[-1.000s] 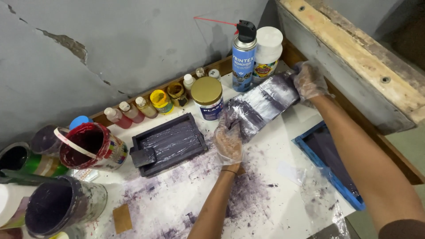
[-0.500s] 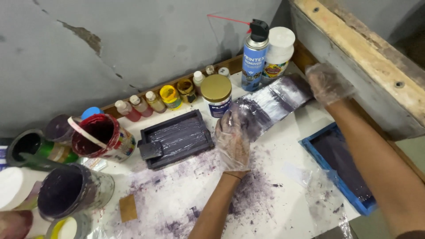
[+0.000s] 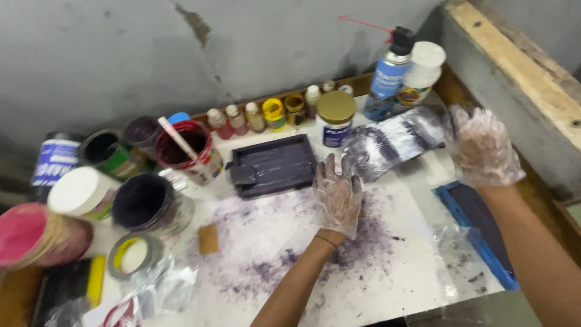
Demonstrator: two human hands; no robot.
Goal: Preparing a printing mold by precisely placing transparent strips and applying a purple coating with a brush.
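Left hand (image 3: 336, 195): clear plastic glove, fingers spread, grip open, flat over the stained counter (image 3: 387, 278), fingertips at the near end of the crumpled sheet.
Right hand (image 3: 482, 147): gloved, grip open, beside the sheet's far end.
Crumpled sheet (image 3: 393, 142): dark-smeared plastic, lying between both hands, below the spray can (image 3: 387, 75).
Dark tray (image 3: 275, 165): just left of left hand.
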